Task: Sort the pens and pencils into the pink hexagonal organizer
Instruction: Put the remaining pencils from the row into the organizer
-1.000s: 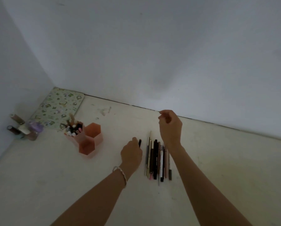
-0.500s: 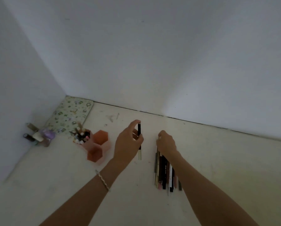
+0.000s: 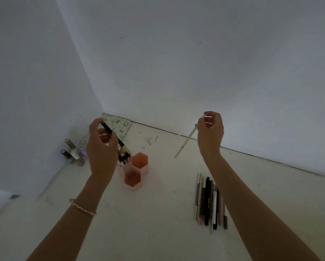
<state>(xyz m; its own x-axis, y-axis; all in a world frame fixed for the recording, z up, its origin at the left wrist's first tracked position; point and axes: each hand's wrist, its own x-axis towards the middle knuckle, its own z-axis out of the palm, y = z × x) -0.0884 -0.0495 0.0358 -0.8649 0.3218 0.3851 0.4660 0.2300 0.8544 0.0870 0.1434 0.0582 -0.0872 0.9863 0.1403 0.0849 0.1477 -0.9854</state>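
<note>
Glass bottles (image 3: 73,153) stand in the left corner. Just right of them the raised left hand (image 3: 101,147) pinches a black pen (image 3: 111,133), tilted above the pink hexagonal organizer (image 3: 132,178), whose back-left cell holds several items. Farther right, the right hand (image 3: 210,134) pinches a cream pencil (image 3: 186,142) by its top end, slanting in the air; a row of pens and pencils (image 3: 207,200) lies beside that forearm

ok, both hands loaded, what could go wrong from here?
1. The left hand holds the black pen over the crowded cell of the pink organizer; it may jam or tip the organizer.
2. The right hand pinches the cream pencil only near its top end, so it could slip.
3. The right forearm passes close by the row of pens and might scatter it.
</note>
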